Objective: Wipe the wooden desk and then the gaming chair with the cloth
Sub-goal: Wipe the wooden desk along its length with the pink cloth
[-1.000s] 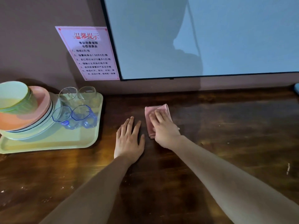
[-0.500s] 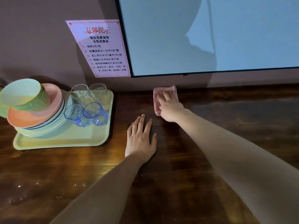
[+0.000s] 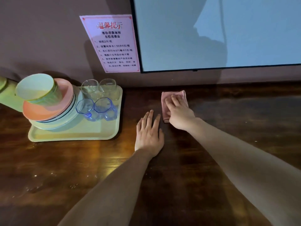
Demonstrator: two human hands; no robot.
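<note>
The right hand (image 3: 180, 114) is pressing flat, fingers seemingly straight, on the pink cloth (image 3: 167, 101) at centre frame near the desk (image 3: 228, 160) back edge, while the left hand (image 3: 149, 136) is resting open just beside it.

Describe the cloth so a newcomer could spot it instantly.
Find the big screen on the wall; below its lower left corner lies the wooden desk. There the cloth sits under the right hand: the only pink folded fabric, right of the tray.
</note>
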